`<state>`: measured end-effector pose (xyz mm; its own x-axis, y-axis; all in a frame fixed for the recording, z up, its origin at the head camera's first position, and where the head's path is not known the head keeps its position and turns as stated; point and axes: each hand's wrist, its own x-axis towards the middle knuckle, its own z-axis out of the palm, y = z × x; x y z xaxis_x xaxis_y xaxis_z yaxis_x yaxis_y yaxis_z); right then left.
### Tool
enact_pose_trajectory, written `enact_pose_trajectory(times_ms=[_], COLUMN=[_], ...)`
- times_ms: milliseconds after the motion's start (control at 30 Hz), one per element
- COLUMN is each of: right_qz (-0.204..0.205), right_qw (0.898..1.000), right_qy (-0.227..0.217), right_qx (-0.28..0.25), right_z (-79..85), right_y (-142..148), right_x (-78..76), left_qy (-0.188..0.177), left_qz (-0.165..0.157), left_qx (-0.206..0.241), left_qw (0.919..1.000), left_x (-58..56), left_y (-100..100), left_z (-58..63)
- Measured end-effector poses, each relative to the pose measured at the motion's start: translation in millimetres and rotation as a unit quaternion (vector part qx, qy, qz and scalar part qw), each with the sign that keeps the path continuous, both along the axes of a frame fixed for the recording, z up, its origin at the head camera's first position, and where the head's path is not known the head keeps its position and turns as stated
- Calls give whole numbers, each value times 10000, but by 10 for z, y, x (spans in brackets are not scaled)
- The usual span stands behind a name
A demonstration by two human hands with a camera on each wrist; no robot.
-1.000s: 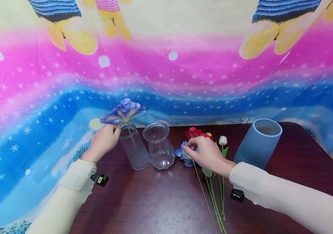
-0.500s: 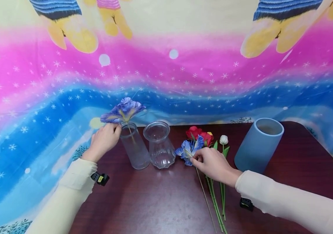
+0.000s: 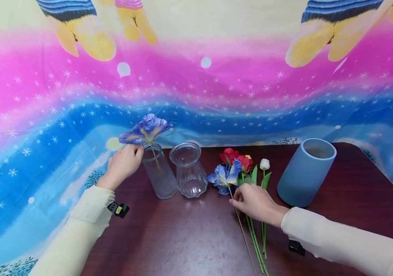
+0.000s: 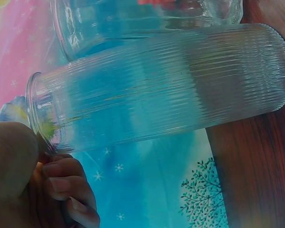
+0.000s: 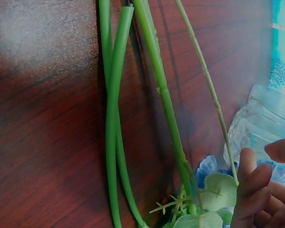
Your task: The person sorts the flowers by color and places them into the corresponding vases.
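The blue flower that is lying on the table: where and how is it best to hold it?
I would pinch its thin stem just below the bloom, coming from above with the right hand, which is beside it. The frilled petals spread wide and might crumple, while the bare stem lies left of the green stems in the head view.

A pink-and-blue snowflake-patterned cloth (image 3: 196,90) hangs behind a dark reddish wood-grained table (image 3: 172,237).

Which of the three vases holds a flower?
The ribbed glass vase by the left hand: a purple flower has its stem inside. The flared glass vase and blue vase show none.
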<state>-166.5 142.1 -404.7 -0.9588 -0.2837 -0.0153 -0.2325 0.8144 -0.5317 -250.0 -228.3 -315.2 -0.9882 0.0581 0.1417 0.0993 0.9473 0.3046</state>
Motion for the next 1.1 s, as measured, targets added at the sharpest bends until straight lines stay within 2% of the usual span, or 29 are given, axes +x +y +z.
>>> enact_pose_trajectory(times_ms=[200,433,633,933,1100], right_qz=[52,192,360,302,399], right_qw=[9997,9993,9988,9986,9985], right_qy=[-170,-134,-185,-308,-339], right_qx=[146,307,291,321,153], right_z=[-48,-121,-173,-222,-245], right_y=[18,34,34,22,40], right_x=[19,46,64,75,60], left_qy=[-18,18,34,56,68], left_qz=[4,-14,-3,-1,-9], left_qx=[-3,-19,-34,-29,-17], left_qw=[10000,10000,10000,10000,10000], left_x=[2,-6,-2,0,-2], left_y=[1,5,3,0,-1], left_z=[1,2,3,-3,0])
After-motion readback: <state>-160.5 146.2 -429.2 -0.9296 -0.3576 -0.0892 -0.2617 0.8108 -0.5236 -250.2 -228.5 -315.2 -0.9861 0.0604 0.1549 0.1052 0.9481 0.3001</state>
